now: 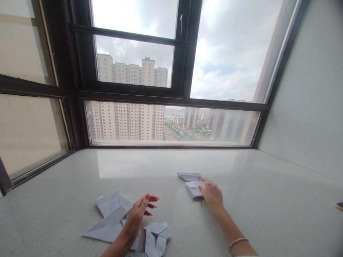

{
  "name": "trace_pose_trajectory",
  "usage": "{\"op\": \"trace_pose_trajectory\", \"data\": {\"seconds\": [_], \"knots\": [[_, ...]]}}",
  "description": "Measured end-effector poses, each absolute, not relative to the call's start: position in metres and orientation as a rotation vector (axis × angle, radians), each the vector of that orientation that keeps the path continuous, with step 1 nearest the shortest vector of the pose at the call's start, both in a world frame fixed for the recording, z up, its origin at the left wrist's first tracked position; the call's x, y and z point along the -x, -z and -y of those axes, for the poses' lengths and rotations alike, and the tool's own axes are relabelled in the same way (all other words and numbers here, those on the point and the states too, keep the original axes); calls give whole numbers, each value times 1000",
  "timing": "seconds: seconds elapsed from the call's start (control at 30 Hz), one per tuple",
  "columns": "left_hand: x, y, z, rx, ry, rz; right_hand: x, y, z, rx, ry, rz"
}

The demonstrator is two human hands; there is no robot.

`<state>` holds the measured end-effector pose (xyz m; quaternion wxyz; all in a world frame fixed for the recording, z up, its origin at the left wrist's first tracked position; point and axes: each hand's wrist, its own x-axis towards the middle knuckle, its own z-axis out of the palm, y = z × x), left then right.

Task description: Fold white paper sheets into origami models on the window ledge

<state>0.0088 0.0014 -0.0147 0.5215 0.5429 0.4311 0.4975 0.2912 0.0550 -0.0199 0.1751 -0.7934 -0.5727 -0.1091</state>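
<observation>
Here, a small folded white paper piece (pixel 194 189) lies on the pale stone window ledge (pixel 268 200), the right hand (pixel 213 194) pressing its edge with flat fingertips; firm, even pressure would keep creases crisp. The left hand (pixel 138 214) hovers, fingers spread, above larger folded paper shapes (pixel 112 217). No writing is readable.

High-rise flat: window (pixel 134 64), tower blocks (pixel 128 121)

Nothing here can be read. The folded papers (pixel 115 217) on the sill (pixel 268 200) are blank white, with no print or numbers. The window frame (pixel 184 50) carries no label either.
</observation>
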Motion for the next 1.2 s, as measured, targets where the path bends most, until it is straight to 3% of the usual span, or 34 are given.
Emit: {"op": "trace_pose_trajectory", "data": {"seconds": [0.27, 0.43, 0.73, 1.03, 1.2], "knots": [[-9, 15, -2, -1294, -1193, -1017, -277, 6, -47, 2185, 486, 1549], [-8, 16, -3, -1300, -1214, -1018, -251, -4, -39, 1948, 431, 1660], [-15, 16, 5, -1314, -1237, -1014, -183, 2, -3, 1330, -318, 2173], [-12, 14, 4, -1261, -1311, -1017, -177, -1, 12, 1293, -799, 2361], [-8, 14, 1, -1273, -1378, -984, -180, 2, 8, 1328, -865, 2342]]}}
